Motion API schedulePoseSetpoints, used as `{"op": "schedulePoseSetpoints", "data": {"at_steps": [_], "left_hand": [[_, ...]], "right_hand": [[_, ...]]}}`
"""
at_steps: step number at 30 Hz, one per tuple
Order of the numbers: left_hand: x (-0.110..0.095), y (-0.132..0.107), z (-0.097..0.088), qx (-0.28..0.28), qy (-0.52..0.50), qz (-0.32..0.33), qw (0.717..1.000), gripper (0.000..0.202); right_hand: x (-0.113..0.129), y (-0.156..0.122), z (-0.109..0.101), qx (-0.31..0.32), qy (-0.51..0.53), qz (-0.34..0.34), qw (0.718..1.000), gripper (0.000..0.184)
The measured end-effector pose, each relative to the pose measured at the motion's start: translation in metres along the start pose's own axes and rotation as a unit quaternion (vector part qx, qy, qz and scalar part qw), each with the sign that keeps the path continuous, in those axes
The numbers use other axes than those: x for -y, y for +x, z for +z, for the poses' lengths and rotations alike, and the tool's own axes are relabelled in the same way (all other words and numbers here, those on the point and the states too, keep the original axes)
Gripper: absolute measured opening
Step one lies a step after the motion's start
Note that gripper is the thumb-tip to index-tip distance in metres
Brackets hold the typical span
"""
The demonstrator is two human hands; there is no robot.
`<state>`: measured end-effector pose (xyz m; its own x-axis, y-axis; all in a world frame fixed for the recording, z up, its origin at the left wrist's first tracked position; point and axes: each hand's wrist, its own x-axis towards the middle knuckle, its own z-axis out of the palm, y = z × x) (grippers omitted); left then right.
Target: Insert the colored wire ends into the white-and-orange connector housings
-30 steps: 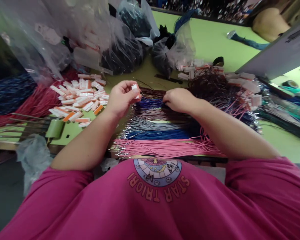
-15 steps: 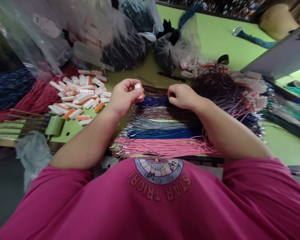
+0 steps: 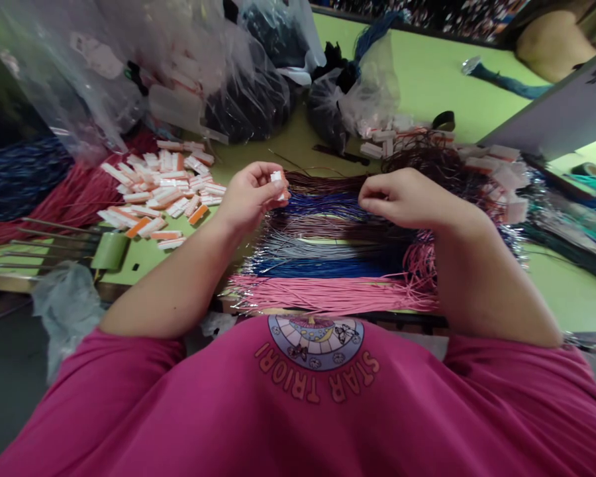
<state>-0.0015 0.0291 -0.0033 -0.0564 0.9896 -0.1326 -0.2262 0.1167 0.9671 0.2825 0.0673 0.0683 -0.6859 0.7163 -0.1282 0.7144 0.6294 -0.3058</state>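
Our left hand [image 3: 248,200] pinches a white tag [image 3: 279,183]; our right hand [image 3: 404,199], fingers pinched shut, hovers over coloured cords [image 3: 322,265].

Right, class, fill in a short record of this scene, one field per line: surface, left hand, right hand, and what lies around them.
Surface: green table
Left hand: pinches a small white-and-orange tag
Right hand: fingers pinched together over the brown cords; whether it grips one is unclear
Nearer rows: grey, blue, pink cords
Left side: pile of tags
Behind: plastic bags
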Motion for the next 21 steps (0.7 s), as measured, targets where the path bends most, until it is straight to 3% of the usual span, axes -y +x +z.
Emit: {"op": "schedulePoseSetpoints", "data": {"at_steps": [3, 6, 8, 11, 14, 21], "left_hand": [[0.003, -0.006, 0.005, 0.035, -0.027, -0.026, 0.999, 0.034], [0.008, -0.013, 0.011, 0.104, -0.051, -0.052, 0.992, 0.043], [0.011, -0.017, 0.013, 0.143, -0.062, -0.068, 0.986, 0.048], [0.013, -0.02, 0.014, 0.179, -0.074, -0.082, 0.978, 0.052], [0.013, -0.021, 0.012, 0.196, -0.081, -0.087, 0.973, 0.054], [0.014, -0.022, 0.012, 0.192, -0.059, -0.083, 0.976, 0.053]], "right_hand": [[0.025, -0.005, 0.007, 0.047, 0.076, -0.134, 0.987, 0.023], [0.051, 0.003, 0.026, 0.101, 0.111, -0.259, 0.954, 0.022], [0.057, 0.011, 0.039, 0.09, 0.147, -0.28, 0.944, 0.023], [0.052, 0.017, 0.051, -0.041, 0.177, -0.17, 0.969, 0.026], [0.044, 0.016, 0.055, -0.148, 0.109, -0.045, 0.982, 0.033], [0.053, 0.01, 0.056, -0.102, -0.08, 0.023, 0.991, 0.037]]}}
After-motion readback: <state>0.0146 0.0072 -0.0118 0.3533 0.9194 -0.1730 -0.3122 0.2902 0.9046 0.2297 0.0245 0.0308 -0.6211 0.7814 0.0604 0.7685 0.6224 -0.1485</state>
